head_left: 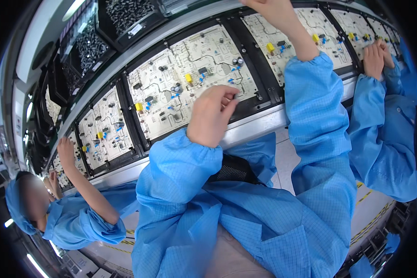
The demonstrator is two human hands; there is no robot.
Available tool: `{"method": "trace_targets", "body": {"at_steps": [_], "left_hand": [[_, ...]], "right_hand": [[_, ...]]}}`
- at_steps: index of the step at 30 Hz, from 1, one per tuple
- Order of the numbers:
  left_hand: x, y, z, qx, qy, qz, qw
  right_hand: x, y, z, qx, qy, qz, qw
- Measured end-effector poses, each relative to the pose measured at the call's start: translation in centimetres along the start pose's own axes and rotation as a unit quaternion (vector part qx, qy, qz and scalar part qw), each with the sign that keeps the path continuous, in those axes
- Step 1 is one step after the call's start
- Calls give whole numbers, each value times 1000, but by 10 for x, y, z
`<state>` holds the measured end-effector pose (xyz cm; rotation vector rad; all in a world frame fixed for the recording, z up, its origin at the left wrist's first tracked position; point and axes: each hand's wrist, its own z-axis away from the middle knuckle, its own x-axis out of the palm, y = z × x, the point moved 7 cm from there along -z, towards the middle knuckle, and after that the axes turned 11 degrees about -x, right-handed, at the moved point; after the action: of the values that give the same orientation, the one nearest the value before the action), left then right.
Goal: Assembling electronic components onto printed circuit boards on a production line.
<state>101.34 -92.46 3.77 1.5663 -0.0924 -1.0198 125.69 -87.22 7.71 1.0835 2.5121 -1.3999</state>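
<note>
My left hand hovers over the near edge of a white circuit board. Its thumb and fingers are pinched together, and a tiny dark bit shows at the fingertips, too small to name. The board sits in a black frame and carries yellow, blue and black components, among them a yellow block. My right hand reaches across the neighbouring circuit board toward the far side. The picture's upper edge cuts off its fingers, so what they do is hidden.
Black bins of small dark parts line the far side. A metal rail runs along the near edge. At the left, a co-worker reaches over boards; at the right, another co-worker's hands are at a board.
</note>
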Motion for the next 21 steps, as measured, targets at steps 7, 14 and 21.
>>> {"method": "trace_targets", "body": {"at_steps": [7,14,21], "left_hand": [[5,8,-11,35,66,-184,980],[10,12,-11,74,83,-278,954],[13,19,-9,92,102,-322,937]], "right_hand": [[-2,-6,4,-48,15,-34,998],[-2,-6,4,-72,40,-63,995],[-3,-9,6,-102,38,-69,992]]}}
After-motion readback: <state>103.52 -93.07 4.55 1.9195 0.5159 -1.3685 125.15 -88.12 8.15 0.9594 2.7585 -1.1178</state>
